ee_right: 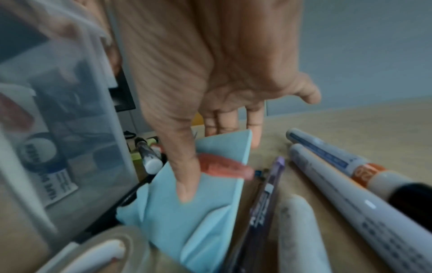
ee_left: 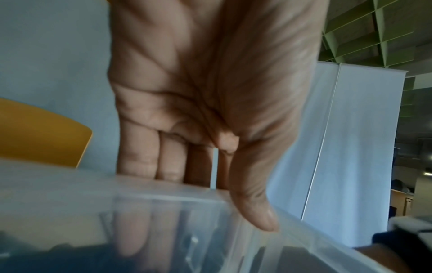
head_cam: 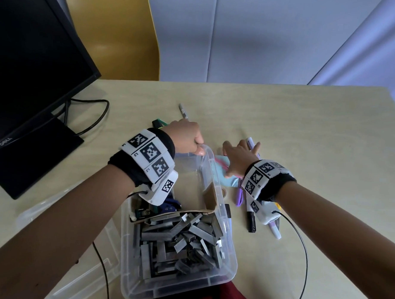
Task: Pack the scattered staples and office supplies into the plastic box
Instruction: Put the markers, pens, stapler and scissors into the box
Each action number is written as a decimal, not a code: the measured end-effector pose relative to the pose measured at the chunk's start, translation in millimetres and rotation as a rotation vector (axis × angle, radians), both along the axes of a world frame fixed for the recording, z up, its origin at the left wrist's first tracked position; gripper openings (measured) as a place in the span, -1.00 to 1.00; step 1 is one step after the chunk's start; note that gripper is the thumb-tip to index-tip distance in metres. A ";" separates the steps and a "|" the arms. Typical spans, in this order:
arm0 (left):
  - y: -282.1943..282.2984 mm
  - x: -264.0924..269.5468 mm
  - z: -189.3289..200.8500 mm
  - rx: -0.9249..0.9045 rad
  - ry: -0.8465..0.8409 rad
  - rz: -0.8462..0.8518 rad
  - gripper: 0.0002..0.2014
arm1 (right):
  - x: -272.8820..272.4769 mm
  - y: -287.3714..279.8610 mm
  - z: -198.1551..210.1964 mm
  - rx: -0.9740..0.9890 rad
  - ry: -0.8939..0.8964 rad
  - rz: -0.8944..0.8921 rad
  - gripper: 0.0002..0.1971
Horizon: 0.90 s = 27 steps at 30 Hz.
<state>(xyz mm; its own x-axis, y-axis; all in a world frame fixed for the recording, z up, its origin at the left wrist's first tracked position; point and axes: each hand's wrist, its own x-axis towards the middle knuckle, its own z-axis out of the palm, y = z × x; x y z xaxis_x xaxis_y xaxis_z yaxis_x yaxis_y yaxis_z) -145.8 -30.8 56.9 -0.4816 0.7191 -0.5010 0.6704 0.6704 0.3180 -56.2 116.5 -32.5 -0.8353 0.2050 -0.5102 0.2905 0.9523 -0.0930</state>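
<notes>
A pale wooden desk point(head_cam: 304, 135) lay in front of you. At its far left stood a black Dell monitor point(head_cam: 34, 61) on a black base point(head_cam: 35, 152), with a black cable point(head_cam: 97, 116) looping beside it. A yellow chair back point(head_cam: 120, 34) rose beyond the far edge, near the monitor. Pale blue partition panels point(head_cam: 274, 38) filled the background behind the desk.

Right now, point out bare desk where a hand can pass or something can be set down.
The desk is bare to the far right, beyond the markers. It is crowded between the plastic box and the right hand, with blue sticky notes and pens.
</notes>
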 end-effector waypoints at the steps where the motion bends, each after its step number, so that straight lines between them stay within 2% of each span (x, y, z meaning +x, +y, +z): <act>1: -0.3 -0.1 -0.2 0.002 0.003 0.001 -0.50 | 2.1 -0.6 1.8 0.005 0.010 0.010 -0.49; 6: -4.2 -1.3 2.5 0.002 -0.043 0.005 -0.51 | 12.3 0.3 19.3 -0.032 -0.067 0.049 -0.46; 8: -6.4 -4.0 3.4 -0.019 -0.081 0.001 -0.56 | 14.6 2.3 23.5 -0.069 -0.082 0.039 -0.50; 12: -12.9 -1.9 7.3 -0.030 -0.081 0.001 -0.82 | 20.1 3.2 30.0 -0.137 -0.005 -0.045 -0.87; 14: -17.6 -0.6 8.5 -0.028 -0.074 0.009 -0.81 | 24.3 1.4 29.8 -0.141 0.027 -0.086 -0.74; 16: -24.2 -0.8 11.6 -0.004 -0.062 0.030 -0.79 | 29.1 0.1 34.1 -0.151 0.072 -0.136 -0.78; 17: -27.9 -0.9 13.8 0.022 -0.060 0.045 -0.77 | 30.9 0.4 37.4 -0.156 0.111 -0.152 -0.85; 20: -40.9 -3.3 21.3 0.121 -0.062 0.114 -0.75 | 33.6 -2.5 59.4 -0.150 0.250 -0.206 -0.78; 24: -61.3 -9.6 28.1 0.239 -0.065 0.224 -0.84 | 29.8 -17.6 101.7 -0.060 0.514 -0.203 -0.80; 27: -78.7 -14.2 29.7 0.271 -0.078 0.243 -0.88 | 26.0 -38.3 127.1 -0.061 0.684 -0.173 -0.83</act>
<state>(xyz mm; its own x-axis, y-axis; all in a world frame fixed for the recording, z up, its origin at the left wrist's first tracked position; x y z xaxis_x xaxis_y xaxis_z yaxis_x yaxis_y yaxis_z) -159.9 -109.6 86.6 -0.6228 0.7000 -0.3496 0.4685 0.6915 0.5499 -30.2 78.2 94.7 -0.9306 0.3513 0.1025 0.2945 0.8852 -0.3601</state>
